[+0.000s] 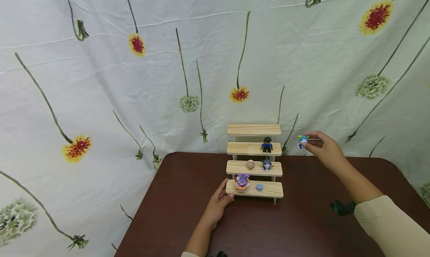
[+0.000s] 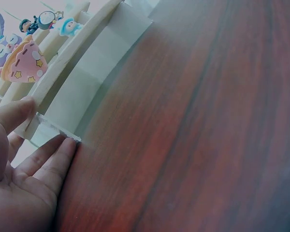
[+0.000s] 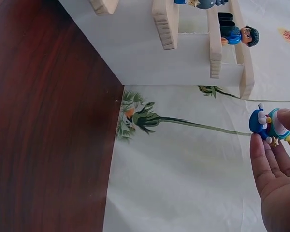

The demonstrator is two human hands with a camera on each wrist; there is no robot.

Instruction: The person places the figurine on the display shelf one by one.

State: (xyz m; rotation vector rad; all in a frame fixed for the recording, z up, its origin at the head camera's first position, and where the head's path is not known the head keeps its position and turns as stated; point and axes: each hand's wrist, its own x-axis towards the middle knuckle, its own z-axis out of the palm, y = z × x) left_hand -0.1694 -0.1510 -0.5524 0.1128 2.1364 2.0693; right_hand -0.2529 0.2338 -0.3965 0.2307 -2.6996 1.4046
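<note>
A small figurine (image 1: pixel 303 141) with a teal hat and blue body is pinched between the thumb and fingers of my right hand (image 1: pixel 322 149), held in the air right of the shelf's upper tiers. My left hand (image 1: pixel 215 206) holds the left end of the wooden tiered shelf (image 1: pixel 253 129) at its lowest board, thumb at the board's edge and fingers by the support below. On that board are a purple rabbit figurine (image 1: pixel 242 181) in a pink cone-like base and a small light-blue piece (image 1: pixel 259 187). The top board bears nothing.
A beige head-like piece (image 1: pixel 250 164) and a dark-blue figurine (image 1: pixel 267 163) occupy the third board down. Above them stands a black-haired toy figure (image 1: pixel 267 145). The dark wooden table (image 1: pixel 178 197) meets a flower-printed cloth (image 1: pixel 161 81) behind.
</note>
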